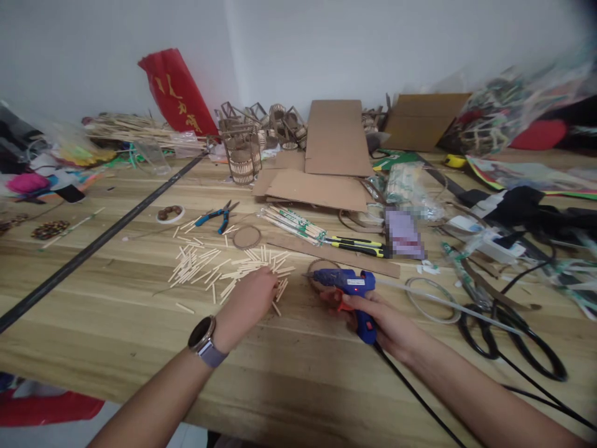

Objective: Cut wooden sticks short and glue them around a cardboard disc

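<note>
Nearest the head camera, the left forearm [153,392] and right forearm [485,395] reach over the front of the worktop [289,386], a watch [202,334] on the left wrist. The left hand [249,295] is palm down at the right part of a scatter of short wooden sticks [190,266]; its fingertips are bent down and mostly hidden, so I cannot tell whether they are together on a stick or apart. Sticks lie just beyond, beside and under those fingers, their long axes pointing many ways, and this hand is much the nearer to them. The right hand [389,320] has its fingers wrapped around the handle of a blue glue gun [342,280], near the red trigger. The gun's long axis runs roughly left to right, nozzle toward the left hand and apart from it; a pale glue rod [448,301] trails from its rear. A thin ring [311,266] shows partly behind the nozzle. Past the left hand, slightly to its left, lies a round brown disc [247,238], with blue-handled pliers [220,219] beyond.
</note>
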{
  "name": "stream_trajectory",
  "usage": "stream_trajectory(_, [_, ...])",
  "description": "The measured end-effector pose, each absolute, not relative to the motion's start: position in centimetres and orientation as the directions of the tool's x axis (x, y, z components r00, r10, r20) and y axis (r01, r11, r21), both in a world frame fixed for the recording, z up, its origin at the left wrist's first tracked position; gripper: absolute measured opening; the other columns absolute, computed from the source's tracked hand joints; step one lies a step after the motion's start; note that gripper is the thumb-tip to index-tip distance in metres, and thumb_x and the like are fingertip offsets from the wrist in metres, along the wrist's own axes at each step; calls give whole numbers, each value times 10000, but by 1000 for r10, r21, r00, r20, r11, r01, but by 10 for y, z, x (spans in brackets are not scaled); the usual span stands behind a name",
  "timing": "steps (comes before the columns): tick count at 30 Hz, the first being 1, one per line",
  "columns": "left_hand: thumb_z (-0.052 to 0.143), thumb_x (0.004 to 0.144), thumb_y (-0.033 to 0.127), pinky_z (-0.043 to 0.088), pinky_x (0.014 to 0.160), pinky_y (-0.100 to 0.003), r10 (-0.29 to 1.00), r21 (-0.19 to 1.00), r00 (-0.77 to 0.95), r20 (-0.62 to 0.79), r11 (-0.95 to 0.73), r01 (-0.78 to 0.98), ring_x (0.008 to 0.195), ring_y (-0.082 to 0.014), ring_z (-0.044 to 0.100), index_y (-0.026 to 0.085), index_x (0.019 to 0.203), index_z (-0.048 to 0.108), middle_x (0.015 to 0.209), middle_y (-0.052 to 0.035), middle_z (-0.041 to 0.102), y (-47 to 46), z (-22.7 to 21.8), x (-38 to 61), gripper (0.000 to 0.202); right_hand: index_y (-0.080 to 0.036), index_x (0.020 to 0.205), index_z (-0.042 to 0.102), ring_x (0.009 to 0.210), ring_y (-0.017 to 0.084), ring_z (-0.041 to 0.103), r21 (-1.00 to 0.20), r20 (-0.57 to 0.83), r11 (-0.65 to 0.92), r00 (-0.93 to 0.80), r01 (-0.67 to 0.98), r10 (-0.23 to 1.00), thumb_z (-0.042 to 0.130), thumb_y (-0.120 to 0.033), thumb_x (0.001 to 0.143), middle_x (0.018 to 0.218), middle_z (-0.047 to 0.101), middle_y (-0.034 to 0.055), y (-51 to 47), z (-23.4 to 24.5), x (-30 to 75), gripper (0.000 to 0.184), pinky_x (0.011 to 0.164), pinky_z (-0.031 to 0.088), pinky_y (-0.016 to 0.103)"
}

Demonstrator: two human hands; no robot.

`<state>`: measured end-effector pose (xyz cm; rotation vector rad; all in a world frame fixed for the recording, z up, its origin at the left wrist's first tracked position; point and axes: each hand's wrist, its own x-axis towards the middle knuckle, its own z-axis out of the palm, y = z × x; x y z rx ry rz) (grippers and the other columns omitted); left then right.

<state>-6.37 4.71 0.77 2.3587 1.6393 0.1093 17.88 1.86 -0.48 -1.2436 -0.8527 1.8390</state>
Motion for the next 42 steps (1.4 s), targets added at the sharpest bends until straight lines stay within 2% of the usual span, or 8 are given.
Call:
stream_trajectory(5, [458,843,132,441,722,-317,941,257,333,-55,-309,916,799,-222,591,142,806,612,855,-91,629,47,8,-61,158,-186,822,725,698,165,658,-935,-312,-335,-180,-113,933,805,-437,628,813,746,55,20,-2,194,328,564,489,231])
stream_trajectory(9, [437,879,173,442,709,-320,958,415,286,7,-263,871,792,-225,604,170,923,584,851,-68,658,50,8,-58,154,-198,827,720,775,216,666,-973,-194,-178,-104,148,975,766,-507,654,777,736,50,18,4,224,358,733,517,317])
stream_trajectory(15, [369,928,178,443,857,-326,884,599,385,266,-464,653,952,-220,609,211,1096,572,1020,-62,664,61,11,-36,265,-223,713,723,569,200,584,-817,-168,-83,-98,571,981,715,-516,656,582,660,4,17,6,248,298,517,456,300])
stream_trajectory(22, [350,907,85,479,810,-338,825,360,520,221,-564,743,917,-222,591,174,1110,574,1025,-88,608,64,8,5,315,-189,647,696,693,227,637,-913,-44,-108,168,393,985,674,-503,700,716,726,65,26,-4,251,320,597,483,301])
stream_trajectory(30, [622,798,550,496,778,-409,886,119,446,130,-460,880,939,-322,564,49,972,596,973,-193,605,61,8,48,531,-190,661,684,666,197,657,-987,-71,-103,237,125,969,747,-483,653,680,713,47,28,-15,251,300,648,512,290])
stream_trajectory(36, [634,799,289,469,900,-442,770,155,638,14,-632,760,1091,-340,548,72,1076,569,1148,-216,594,72,6,26,358,-167,675,671,647,193,634,-980,-115,-144,207,135,972,753,-536,621,692,701,63,25,-13,249,382,574,474,274])
stream_trajectory(39, [649,735,181,305,1108,-443,565,217,824,-55,-798,562,1361,-330,339,100,1253,483,1454,-209,380,80,8,1,550,-160,673,670,561,154,571,-961,-146,-180,168,210,975,721,-559,648,667,684,53,22,-15,249,403,493,408,253])
stream_trajectory(42, [688,739,276,243,1145,-440,594,243,804,-30,-776,583,1429,-334,194,70,1325,412,1515,-229,264,84,7,-14,679,-162,692,680,558,147,553,-928,-170,-194,101,319,980,695,-566,667,655,676,40,19,-16,249,405,501,404,255])
